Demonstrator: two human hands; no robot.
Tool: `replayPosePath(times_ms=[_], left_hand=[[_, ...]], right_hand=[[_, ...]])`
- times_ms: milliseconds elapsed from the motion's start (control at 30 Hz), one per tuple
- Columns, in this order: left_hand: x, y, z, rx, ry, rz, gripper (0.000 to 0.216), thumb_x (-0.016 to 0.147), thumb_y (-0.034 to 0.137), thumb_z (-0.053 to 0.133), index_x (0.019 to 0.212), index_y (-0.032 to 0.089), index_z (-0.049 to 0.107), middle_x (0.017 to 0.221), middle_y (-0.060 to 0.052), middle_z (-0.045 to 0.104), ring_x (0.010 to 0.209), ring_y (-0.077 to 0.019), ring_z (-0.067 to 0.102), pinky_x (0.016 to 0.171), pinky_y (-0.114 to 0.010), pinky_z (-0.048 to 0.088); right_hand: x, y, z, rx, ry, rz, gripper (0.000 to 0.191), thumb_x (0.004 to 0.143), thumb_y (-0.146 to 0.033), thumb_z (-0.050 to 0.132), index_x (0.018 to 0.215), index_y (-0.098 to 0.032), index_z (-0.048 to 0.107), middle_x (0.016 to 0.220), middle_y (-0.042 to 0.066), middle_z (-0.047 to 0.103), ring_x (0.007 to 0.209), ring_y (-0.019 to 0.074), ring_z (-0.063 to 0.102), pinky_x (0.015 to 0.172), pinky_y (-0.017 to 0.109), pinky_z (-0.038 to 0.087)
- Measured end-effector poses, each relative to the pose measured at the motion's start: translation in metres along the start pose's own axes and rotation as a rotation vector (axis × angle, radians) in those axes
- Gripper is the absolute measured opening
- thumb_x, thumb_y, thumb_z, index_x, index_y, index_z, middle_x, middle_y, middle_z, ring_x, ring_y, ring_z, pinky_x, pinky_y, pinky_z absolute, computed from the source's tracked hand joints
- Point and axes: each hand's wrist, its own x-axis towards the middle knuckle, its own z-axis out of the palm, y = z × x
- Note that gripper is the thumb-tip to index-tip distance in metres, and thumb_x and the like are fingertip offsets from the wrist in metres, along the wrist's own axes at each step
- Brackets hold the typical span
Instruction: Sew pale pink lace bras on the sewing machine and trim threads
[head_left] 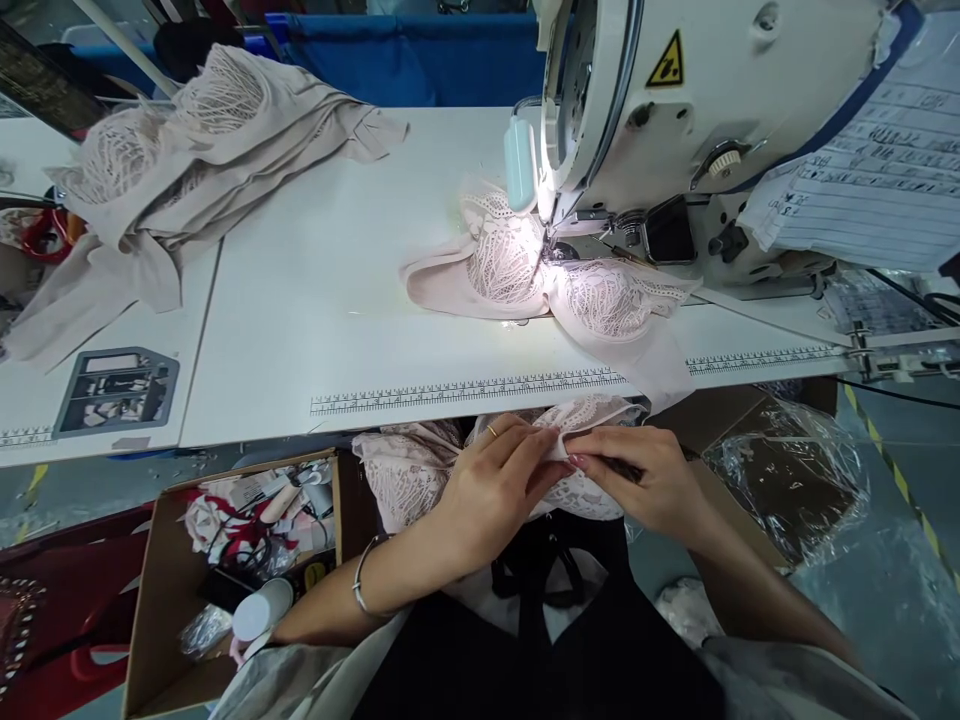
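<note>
A pale pink lace bra lies across my lap, just below the table's front edge. My left hand pinches its edge, thumb and fingers pressed together. Close beside it, my right hand grips the same edge, fingertips nearly meeting the left ones. Something dark and slim shows under the right palm, too hidden to name. On the table, a second pink lace bra sits with its middle at the lit needle of the sewing machine; one strip of it hangs over the front edge.
Several pale bras are heaped at the table's back left. A measuring tape runs along the front edge. Below stand a cardboard box of odds and ends and, at right, another carton with plastic wrap. A written sheet hangs on the machine.
</note>
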Motion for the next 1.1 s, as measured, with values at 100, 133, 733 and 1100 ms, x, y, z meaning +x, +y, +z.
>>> replayPosePath(times_ms=[100,133,733,1100], left_hand=[[0.000,-0.004,0.001,-0.014,-0.018,-0.001,0.008,0.097,0.019,0.065,0.103,0.014,0.063,0.086,-0.007,0.072,0.082,-0.0196,0.067,0.075,-0.032,0.061],[0.001,-0.005,0.000,-0.028,-0.018,-0.012,0.004,0.096,0.018,0.065,0.099,0.015,0.064,0.083,-0.006,0.071,0.080,-0.0190,0.066,0.073,-0.031,0.060],[-0.005,-0.037,-0.029,-0.795,0.069,-0.625,0.006,0.080,0.020,0.085,0.081,0.023,0.079,0.081,-0.001,0.070,0.080,-0.0137,0.065,0.072,-0.023,0.051],[-0.018,-0.039,-0.019,-0.449,0.224,-0.484,0.009,0.083,0.018,0.081,0.084,0.027,0.080,0.082,0.000,0.072,0.084,-0.0171,0.064,0.077,-0.029,0.052]], right_hand=[[0.001,0.002,0.001,0.006,0.024,-0.055,0.014,0.096,-0.019,0.061,0.093,-0.022,0.075,0.078,0.002,0.076,0.067,0.0145,0.070,0.060,0.023,0.053],[0.001,0.003,0.001,-0.014,0.046,-0.093,0.013,0.096,-0.018,0.062,0.093,-0.022,0.075,0.077,0.002,0.075,0.066,0.0141,0.069,0.059,0.023,0.053],[-0.009,0.024,-0.063,0.307,-0.317,-0.034,0.031,0.098,-0.039,0.062,0.076,-0.019,0.073,0.074,0.005,0.067,0.065,0.0132,0.064,0.059,0.023,0.051],[-0.019,0.023,-0.040,-0.097,0.263,0.087,0.021,0.088,-0.024,0.073,0.071,-0.023,0.062,0.077,0.003,0.073,0.055,0.0130,0.059,0.046,0.026,0.042]])
